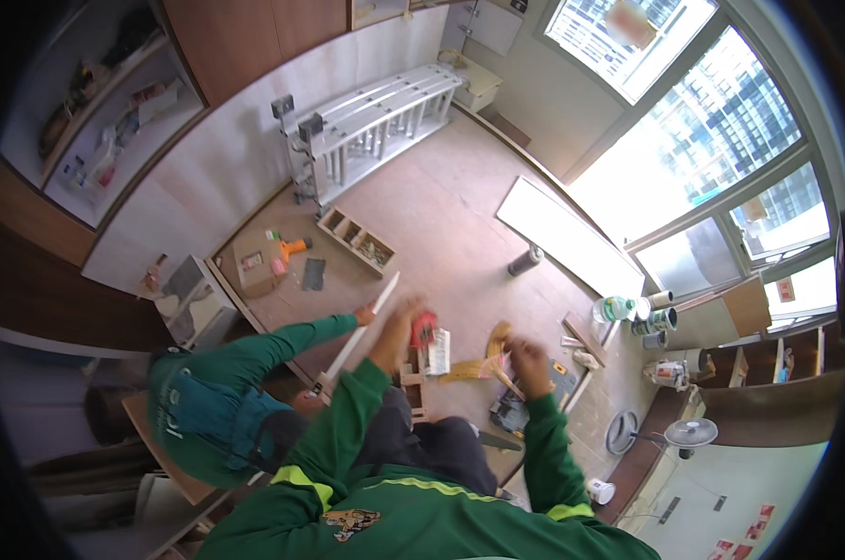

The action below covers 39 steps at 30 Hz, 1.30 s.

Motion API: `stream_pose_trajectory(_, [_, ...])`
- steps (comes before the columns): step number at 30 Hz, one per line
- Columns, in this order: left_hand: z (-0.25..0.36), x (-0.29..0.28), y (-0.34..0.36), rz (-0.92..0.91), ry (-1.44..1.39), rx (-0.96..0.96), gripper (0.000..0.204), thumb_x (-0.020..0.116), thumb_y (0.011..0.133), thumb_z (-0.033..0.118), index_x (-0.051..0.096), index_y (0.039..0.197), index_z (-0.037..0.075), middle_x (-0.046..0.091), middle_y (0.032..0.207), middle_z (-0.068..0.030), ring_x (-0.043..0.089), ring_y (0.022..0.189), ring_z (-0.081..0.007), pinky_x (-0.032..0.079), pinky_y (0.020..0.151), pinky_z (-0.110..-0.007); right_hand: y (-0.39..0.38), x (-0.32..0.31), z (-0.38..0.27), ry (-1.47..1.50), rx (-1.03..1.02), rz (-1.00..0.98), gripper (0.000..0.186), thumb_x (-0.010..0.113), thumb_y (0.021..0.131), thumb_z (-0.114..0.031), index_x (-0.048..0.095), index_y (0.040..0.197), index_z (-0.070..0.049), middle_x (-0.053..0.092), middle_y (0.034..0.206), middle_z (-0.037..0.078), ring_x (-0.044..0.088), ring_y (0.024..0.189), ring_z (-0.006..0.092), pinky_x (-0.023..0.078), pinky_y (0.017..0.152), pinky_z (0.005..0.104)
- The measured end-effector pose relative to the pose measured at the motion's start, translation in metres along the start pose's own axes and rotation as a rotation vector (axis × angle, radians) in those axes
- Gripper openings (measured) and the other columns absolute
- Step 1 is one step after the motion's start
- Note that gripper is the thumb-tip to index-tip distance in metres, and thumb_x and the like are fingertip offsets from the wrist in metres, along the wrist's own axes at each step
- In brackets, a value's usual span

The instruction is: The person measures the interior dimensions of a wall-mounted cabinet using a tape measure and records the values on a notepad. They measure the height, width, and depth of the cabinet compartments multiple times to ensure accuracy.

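My left hand [397,329] is raised in front of me, its fingers smeared by motion. Just past its fingertips is a red object [423,329], too blurred to name; I cannot tell whether the hand grips it. Beside that lies a small white printed pack [439,353], above a narrow wooden compartment box [413,390]. My right hand [531,366] is held out with its fingers curled together; what they hold, if anything, is hidden. A pale wooden handle [505,378] and a crumpled yellow item [478,367] show beside it. Below lies a dark grey tool case [511,411].
On my left a crouching co-worker [212,411] holds a long white strip [355,338]. Beyond stand a wooden divided box [357,241], an orange drill [294,247] and a folded aluminium ladder [376,131]. A white panel [572,238], dark cylinder [525,261] and fan [690,432] are rightward.
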<state>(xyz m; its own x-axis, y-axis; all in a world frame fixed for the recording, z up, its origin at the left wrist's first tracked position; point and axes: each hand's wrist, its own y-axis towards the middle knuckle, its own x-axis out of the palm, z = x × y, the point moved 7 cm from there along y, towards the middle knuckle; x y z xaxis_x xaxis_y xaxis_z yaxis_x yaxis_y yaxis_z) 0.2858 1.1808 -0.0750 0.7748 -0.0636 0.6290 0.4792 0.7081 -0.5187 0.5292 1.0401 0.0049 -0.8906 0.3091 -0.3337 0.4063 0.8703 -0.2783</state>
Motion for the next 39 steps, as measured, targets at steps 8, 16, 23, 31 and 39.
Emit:
stream_pose_trajectory(8, [-0.039,0.066,0.003,-0.110,-0.328,-0.091,0.018,0.052,0.109,0.025,0.063,0.109,0.011,0.067,0.104,-0.0053,0.066,0.098,-0.0172,0.057,0.088,-0.036,0.025,0.082,-0.094,-0.241,-0.152,-0.164,0.048,0.060,0.106,-0.044,0.068,0.117,0.002,0.072,0.099,0.017,0.066,0.093,0.0230,0.052,0.084,0.0356])
stream_pose_trajectory(16, [0.029,0.161,0.095,-0.437,-0.149,-0.082,0.016,0.060,0.107,0.025,0.067,0.108,0.011,0.067,0.102,-0.0006,0.062,0.095,-0.0108,0.051,0.088,-0.030,0.133,0.023,-0.134,0.059,-0.076,-0.273,0.048,0.058,0.104,-0.046,0.062,0.110,0.001,0.070,0.094,0.013,0.066,0.088,0.0211,0.053,0.081,0.0367])
stream_pose_trajectory(23, [0.099,0.230,0.170,-0.163,0.296,-0.335,0.032,0.070,0.104,0.030,0.065,0.126,0.008,0.068,0.113,0.0004,0.064,0.102,-0.0114,0.053,0.094,-0.029,0.279,-0.058,-0.179,-0.139,-0.079,-0.720,0.051,0.063,0.100,-0.049,0.058,0.106,0.001,0.071,0.092,0.013,0.068,0.087,0.0194,0.053,0.077,0.0362])
stream_pose_trajectory(31, [0.187,0.350,0.262,-0.105,0.901,-0.076,0.045,0.072,0.101,0.045,0.065,0.113,0.002,0.064,0.092,-0.0005,0.060,0.078,-0.0094,0.050,0.073,-0.027,0.417,-0.130,-0.194,-0.083,-0.015,-1.029,0.031,0.066,0.095,-0.033,0.067,0.107,-0.005,0.065,0.084,0.004,0.062,0.075,0.0148,0.051,0.068,0.0336])
stream_pose_trajectory(39, [0.469,0.347,0.275,0.247,0.686,0.470,0.023,0.072,0.103,0.031,0.064,0.105,0.010,0.062,0.092,0.0031,0.059,0.084,-0.0079,0.049,0.078,-0.025,0.553,-0.249,-0.032,-0.019,0.374,-1.043,0.028,0.068,0.097,-0.031,0.076,0.106,-0.007,0.065,0.077,-0.003,0.059,0.069,0.0111,0.048,0.062,0.0308])
